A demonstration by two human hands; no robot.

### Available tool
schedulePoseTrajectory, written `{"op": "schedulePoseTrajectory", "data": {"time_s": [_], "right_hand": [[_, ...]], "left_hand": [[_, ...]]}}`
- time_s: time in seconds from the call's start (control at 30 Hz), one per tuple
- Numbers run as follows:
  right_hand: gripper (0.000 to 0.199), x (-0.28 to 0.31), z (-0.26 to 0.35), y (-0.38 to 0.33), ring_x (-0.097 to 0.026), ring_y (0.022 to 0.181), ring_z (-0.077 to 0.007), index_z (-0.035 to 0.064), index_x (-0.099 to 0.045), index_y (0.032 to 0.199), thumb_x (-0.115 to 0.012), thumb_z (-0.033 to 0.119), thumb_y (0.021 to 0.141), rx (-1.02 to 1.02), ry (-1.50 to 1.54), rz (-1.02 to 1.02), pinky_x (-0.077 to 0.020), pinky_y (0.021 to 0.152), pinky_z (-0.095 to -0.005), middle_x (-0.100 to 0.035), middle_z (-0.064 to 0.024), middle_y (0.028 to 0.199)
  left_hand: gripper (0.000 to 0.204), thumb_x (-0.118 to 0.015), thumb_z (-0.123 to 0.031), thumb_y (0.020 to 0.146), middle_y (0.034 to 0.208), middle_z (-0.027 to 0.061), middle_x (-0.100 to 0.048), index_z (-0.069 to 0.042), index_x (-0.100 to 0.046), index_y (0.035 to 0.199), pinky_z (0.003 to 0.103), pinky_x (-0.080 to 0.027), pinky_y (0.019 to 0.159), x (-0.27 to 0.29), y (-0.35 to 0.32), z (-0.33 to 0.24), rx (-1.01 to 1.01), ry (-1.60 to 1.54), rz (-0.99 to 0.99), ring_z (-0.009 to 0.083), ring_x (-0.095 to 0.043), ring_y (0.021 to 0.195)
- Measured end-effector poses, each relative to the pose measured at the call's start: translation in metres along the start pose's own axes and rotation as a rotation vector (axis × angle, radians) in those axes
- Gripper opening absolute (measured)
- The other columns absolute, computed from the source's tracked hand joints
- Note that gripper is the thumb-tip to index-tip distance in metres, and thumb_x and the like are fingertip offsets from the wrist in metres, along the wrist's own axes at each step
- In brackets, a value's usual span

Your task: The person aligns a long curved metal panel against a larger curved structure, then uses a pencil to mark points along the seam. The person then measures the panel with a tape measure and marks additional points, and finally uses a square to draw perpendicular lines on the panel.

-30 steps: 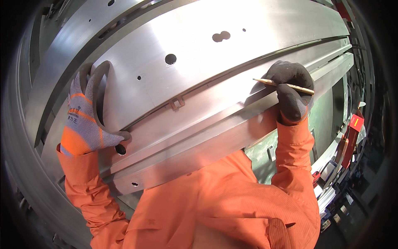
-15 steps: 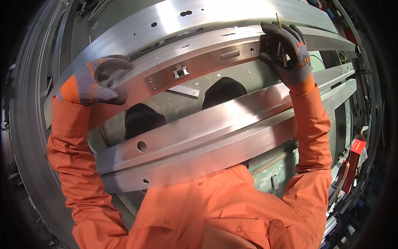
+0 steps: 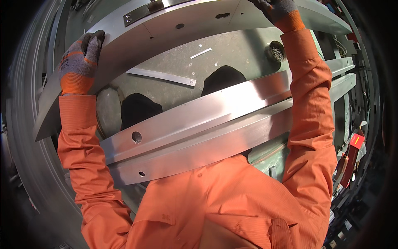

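A long curved aluminium panel with several drilled holes is lifted away from me across the top of the view. My left hand, in a grey and orange glove, grips its left end. My right hand, gloved the same, grips its upper right edge and is partly cut off by the frame. Both arms wear orange sleeves. Below the raised panel lie two long shiny metal rails, side by side, running from lower left to upper right.
Beneath the raised panel, a grey-green floor carries a thin metal strip and small scraps. Two dark shoe tips show above the rails. A round dark opening sits near the right sleeve. Red items lie at right.
Both hands have raised the curved panel up and away from the rails, uncovering the floor and shoes. The thin stick seen in my right hand earlier is no longer visible.
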State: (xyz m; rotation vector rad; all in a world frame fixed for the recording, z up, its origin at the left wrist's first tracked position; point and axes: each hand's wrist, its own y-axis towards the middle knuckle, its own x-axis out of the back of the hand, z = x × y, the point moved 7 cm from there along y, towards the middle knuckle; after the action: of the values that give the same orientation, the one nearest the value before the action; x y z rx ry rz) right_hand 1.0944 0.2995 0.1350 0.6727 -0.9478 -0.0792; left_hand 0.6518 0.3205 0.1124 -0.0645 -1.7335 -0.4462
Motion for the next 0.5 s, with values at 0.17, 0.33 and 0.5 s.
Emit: {"op": "schedulePoseTrajectory", "data": {"time_s": [0.17, 0.33, 0.5], "right_hand": [[0.036, -0.007, -0.008, -0.009, -0.062, 0.116, -0.0176, 0.0013, -0.063, 0.127, -0.074, 0.012, 0.093, -0.118, 0.431, 0.016, -0.0514, 0.098, -0.0346, -0.069, -0.0096, 0.122], [0.041, 0.034, 0.000, -0.046, -0.062, 0.115, -0.0199, -0.0005, -0.058, 0.131, -0.073, 0.015, 0.096, -0.108, 0.549, -0.214, -0.0514, 0.102, -0.0332, -0.067, -0.0097, 0.119], [0.045, 0.167, -0.032, -0.205, -0.067, 0.117, -0.0330, 0.0012, -0.058, 0.139, -0.060, 0.018, 0.098, -0.408, 0.555, -0.545, -0.0546, 0.099, -0.0403, -0.068, -0.0168, 0.130]], "left_hand": [[0.057, -0.044, -0.055, 0.103, 0.120, 0.0189, -0.070, -0.012, -0.068, 0.131, 0.042, -0.048, 0.099, 0.001, -0.004, -0.012, 0.064, -0.102, 0.020, 0.0363, -0.065, 0.115], [0.050, -0.056, -0.036, 0.103, 0.136, 0.0160, -0.063, -0.005, -0.058, 0.142, 0.040, -0.047, 0.106, 0.010, -0.016, 0.010, -0.145, -0.473, -0.090, 0.0298, -0.061, 0.126], [0.058, -0.060, -0.024, 0.087, 0.141, 0.0230, -0.057, 0.003, -0.057, 0.139, 0.046, -0.042, 0.111, 0.032, -0.116, -0.084, -0.368, -0.383, 0.043, 0.0378, -0.056, 0.131]]}}
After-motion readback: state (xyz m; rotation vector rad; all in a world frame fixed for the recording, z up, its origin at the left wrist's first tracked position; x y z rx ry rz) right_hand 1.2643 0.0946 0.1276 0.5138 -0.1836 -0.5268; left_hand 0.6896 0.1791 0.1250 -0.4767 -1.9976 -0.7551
